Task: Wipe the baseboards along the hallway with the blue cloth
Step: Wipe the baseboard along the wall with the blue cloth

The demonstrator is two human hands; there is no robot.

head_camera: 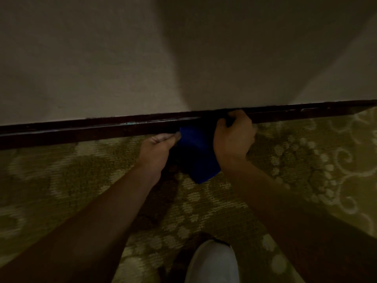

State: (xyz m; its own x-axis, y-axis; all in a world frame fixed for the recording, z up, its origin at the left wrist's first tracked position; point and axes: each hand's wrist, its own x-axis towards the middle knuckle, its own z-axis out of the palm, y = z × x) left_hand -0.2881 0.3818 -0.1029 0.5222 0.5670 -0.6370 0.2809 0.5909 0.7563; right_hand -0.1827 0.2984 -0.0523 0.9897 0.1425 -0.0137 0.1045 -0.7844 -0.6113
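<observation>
A dark wooden baseboard (pixel 102 130) runs across the view at the foot of a beige wall. The blue cloth (pixel 195 152) hangs in front of it, between my two hands. My left hand (pixel 158 147) pinches the cloth's left edge with closed fingers, just below the baseboard. My right hand (pixel 233 135) grips the cloth's upper right part and presses it against the top of the baseboard. The cloth's lower corner points down over the carpet.
The beige wall (pixel 122 58) fills the upper half. A green patterned carpet (pixel 306 160) covers the floor. A white shoe (pixel 212 262) shows at the bottom centre, close behind my arms.
</observation>
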